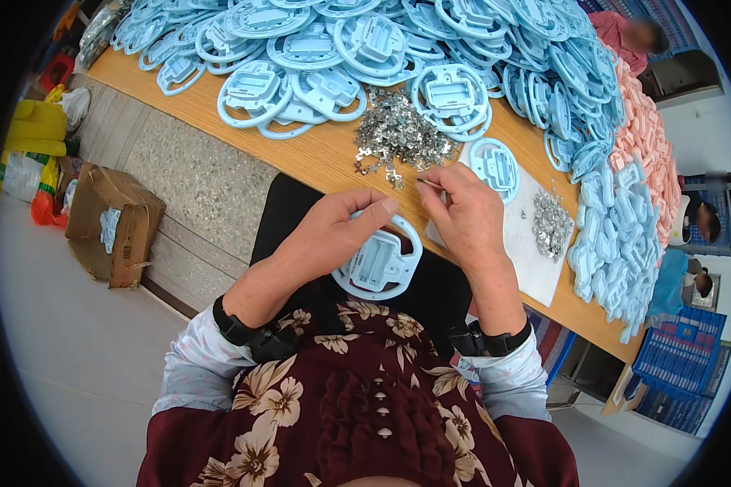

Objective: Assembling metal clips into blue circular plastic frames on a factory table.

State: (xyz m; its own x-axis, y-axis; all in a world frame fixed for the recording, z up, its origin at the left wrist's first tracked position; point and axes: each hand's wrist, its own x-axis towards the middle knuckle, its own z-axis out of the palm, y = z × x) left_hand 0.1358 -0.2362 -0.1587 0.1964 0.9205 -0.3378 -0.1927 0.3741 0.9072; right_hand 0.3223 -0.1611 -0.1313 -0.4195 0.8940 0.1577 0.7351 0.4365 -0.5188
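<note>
My left hand (329, 231) is closed on the upper rim of a light blue plastic ring-shaped part (378, 264), which has a rectangular compartment in its middle. The part is held above my lap, just off the table's near edge. Fingers of my right hand (469, 217) are pinched on a small metal piece (430, 185), mostly hidden by the fingertips. Right beyond both hands lies a heap of small silvery metal pieces (402, 130). Another light blue ring-shaped part (494, 169) rests beside my right hand, partly over a white sheet (516, 260).
A big pile of light blue ring-shaped parts (317, 49) covers the far side of the wooden table (170, 109). Smaller metal bits (552, 227), blue parts (617, 243) and pink parts (646, 134) lie to the right. On the floor at left stands a cardboard box (130, 219).
</note>
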